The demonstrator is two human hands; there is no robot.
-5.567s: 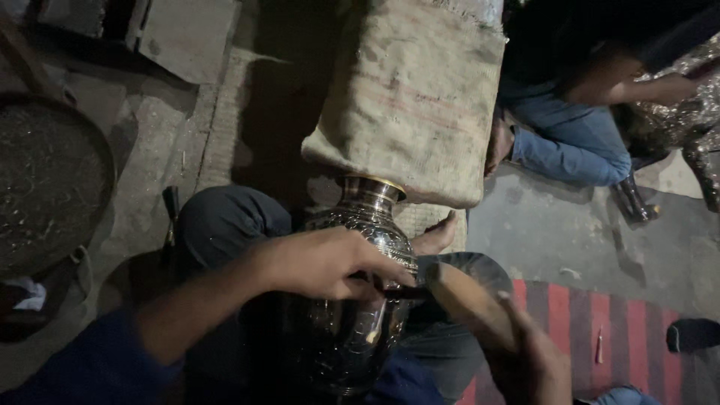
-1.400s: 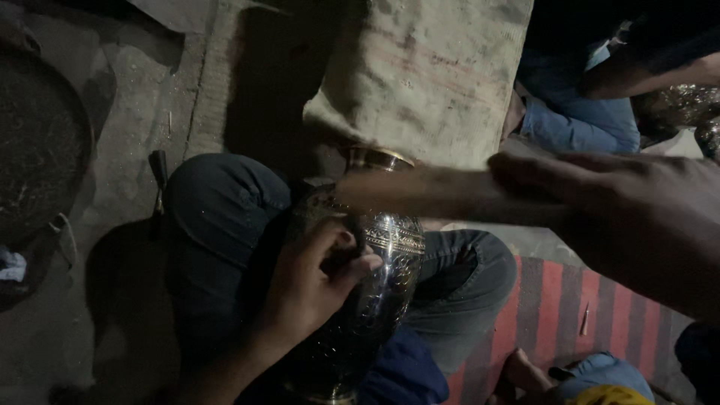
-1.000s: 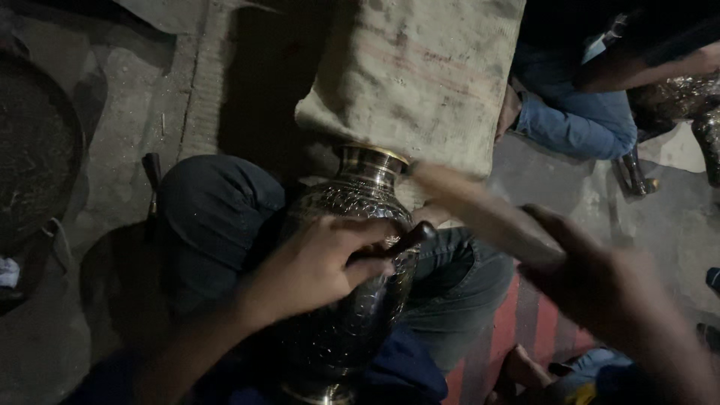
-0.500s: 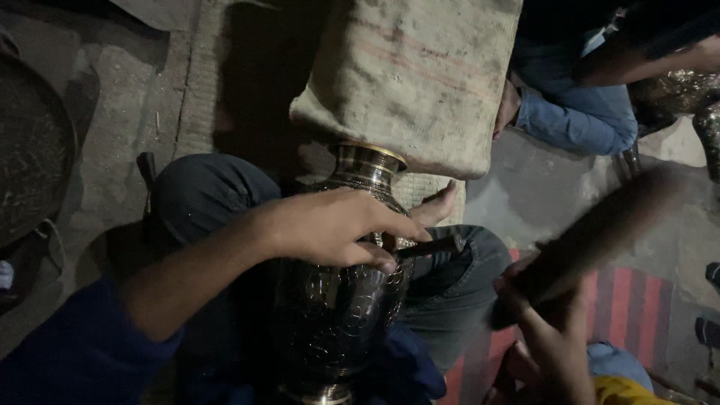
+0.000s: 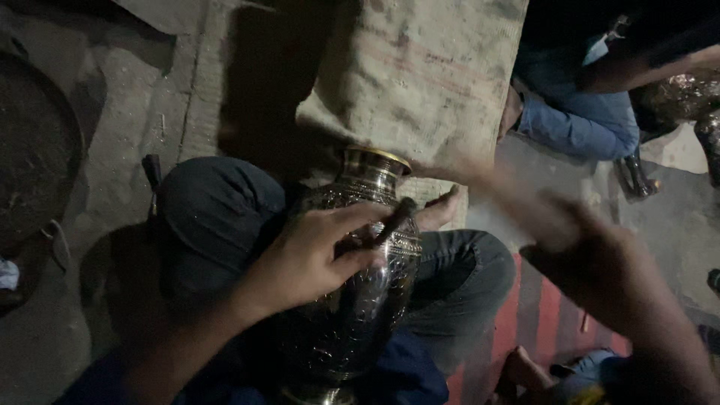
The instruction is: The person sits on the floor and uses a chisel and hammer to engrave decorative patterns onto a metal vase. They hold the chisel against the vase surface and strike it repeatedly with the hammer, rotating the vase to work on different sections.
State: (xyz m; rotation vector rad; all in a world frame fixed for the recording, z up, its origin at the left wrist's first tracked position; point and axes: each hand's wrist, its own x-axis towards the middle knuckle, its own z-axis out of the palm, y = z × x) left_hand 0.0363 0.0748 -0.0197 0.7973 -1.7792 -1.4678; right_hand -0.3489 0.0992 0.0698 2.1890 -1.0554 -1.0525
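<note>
Head view looks straight down at a person sitting cross-legged on the floor with an engraved metal vase (image 5: 360,300) lying tilted across their lap, mouth pointing to the far side and its brass-coloured rim just under a burlap sack (image 5: 420,75). The left hand (image 5: 315,259) rests on the vase's shoulder, fingers pinched around a short dark chisel-like tool (image 5: 394,221) whose tip sits against the metal. The right hand (image 5: 592,270) is up in the air to the right, motion-blurred, closed around a stick-like handle (image 5: 487,184) that's smeared too much to identify. Far right, another person's jeans-clad leg (image 5: 577,124) is beside more shiny metalware (image 5: 686,94). A round dark pan (image 5: 34,165) sits on the left.
</note>
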